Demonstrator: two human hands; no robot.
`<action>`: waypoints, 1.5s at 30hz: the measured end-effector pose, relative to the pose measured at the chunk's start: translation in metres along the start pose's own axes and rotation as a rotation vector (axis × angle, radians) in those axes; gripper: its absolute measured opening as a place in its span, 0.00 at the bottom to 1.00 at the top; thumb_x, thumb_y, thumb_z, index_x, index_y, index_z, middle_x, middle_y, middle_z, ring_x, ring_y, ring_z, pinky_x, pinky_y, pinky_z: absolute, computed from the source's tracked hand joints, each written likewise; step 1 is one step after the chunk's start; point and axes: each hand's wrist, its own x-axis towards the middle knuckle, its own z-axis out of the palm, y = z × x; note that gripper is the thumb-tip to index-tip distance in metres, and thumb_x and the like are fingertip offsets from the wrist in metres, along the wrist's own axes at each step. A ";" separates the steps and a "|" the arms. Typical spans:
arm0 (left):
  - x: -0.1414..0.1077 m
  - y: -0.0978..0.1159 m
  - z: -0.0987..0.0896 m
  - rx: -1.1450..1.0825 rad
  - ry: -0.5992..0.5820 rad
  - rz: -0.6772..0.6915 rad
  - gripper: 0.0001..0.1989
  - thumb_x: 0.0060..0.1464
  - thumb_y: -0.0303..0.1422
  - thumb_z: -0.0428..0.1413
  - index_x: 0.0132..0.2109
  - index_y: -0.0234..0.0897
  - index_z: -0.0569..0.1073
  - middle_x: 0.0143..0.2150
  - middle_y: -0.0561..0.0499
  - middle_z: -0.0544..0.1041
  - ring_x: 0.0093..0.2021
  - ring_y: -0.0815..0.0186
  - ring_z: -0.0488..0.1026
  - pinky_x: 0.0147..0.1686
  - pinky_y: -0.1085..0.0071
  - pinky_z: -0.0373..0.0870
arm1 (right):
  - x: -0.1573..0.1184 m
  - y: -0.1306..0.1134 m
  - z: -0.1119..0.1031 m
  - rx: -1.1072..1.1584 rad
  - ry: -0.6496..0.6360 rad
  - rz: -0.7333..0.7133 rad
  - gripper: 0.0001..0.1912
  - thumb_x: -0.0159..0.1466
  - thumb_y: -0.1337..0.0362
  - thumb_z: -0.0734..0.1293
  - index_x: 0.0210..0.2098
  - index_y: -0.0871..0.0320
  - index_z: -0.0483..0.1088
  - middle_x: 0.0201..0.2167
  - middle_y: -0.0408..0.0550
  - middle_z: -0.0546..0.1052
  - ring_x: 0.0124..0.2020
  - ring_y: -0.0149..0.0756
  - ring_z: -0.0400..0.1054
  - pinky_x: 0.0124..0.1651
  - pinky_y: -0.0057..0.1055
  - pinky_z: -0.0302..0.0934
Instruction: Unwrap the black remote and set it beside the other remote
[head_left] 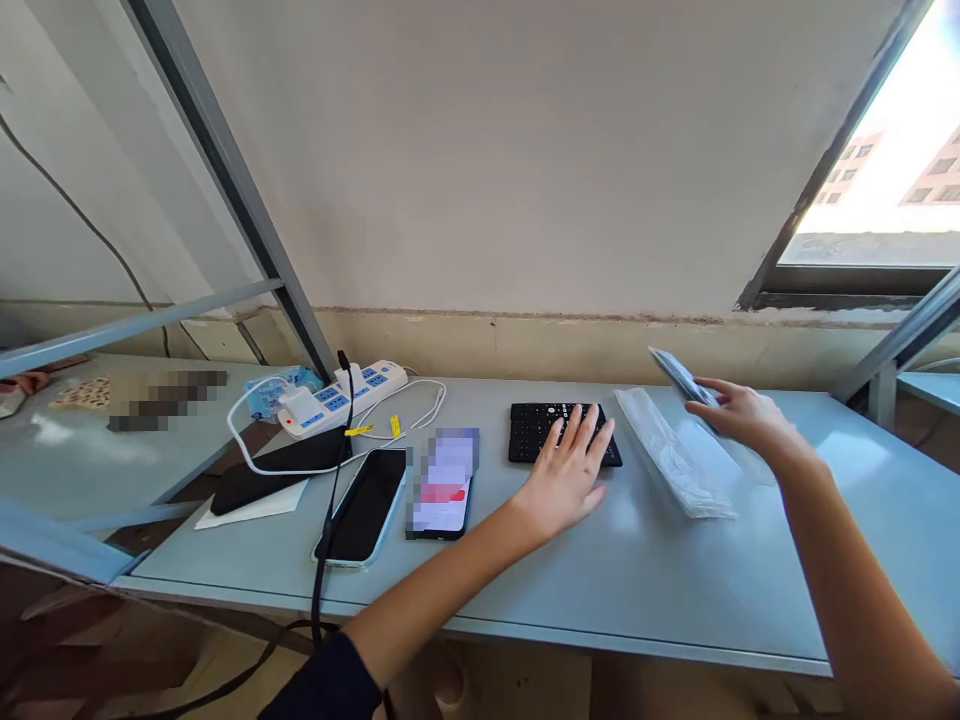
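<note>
Dark sleeve, hands, blue desk, pale wall

Left arm extends forward and to the right. Left hand: palm down, fingers splayed, thumb out to the right. Right arm bare, angled forward and inward. Right hand: bent inward, thumb and fingers closed in a pinch.

The left hand hides part of the black keyboard, and pixelation blurs the lit phone.
</note>
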 end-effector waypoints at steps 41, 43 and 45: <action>-0.002 -0.058 0.005 -0.086 0.341 -0.390 0.19 0.48 0.47 0.63 0.40 0.39 0.72 0.35 0.51 0.72 0.39 0.61 0.72 0.39 0.68 0.62 | -0.043 -0.093 0.014 0.824 -0.425 0.196 0.31 0.30 0.38 0.75 0.25 0.56 0.75 0.36 0.51 0.78 0.41 0.45 0.70 0.44 0.39 0.62; -0.002 -0.058 0.005 -0.080 0.337 -0.386 0.20 0.48 0.47 0.63 0.41 0.39 0.72 0.35 0.51 0.72 0.40 0.61 0.72 0.39 0.68 0.62 | -0.043 -0.092 0.015 0.767 -0.461 0.201 0.32 0.34 0.37 0.73 0.30 0.55 0.77 0.39 0.52 0.78 0.42 0.45 0.70 0.42 0.39 0.63; -0.001 -0.058 0.004 -0.080 0.330 -0.386 0.20 0.47 0.48 0.63 0.41 0.39 0.73 0.36 0.51 0.72 0.40 0.61 0.72 0.39 0.68 0.62 | -0.044 -0.093 0.014 0.736 -0.478 0.219 0.32 0.40 0.36 0.71 0.34 0.54 0.78 0.41 0.51 0.78 0.43 0.44 0.70 0.42 0.38 0.63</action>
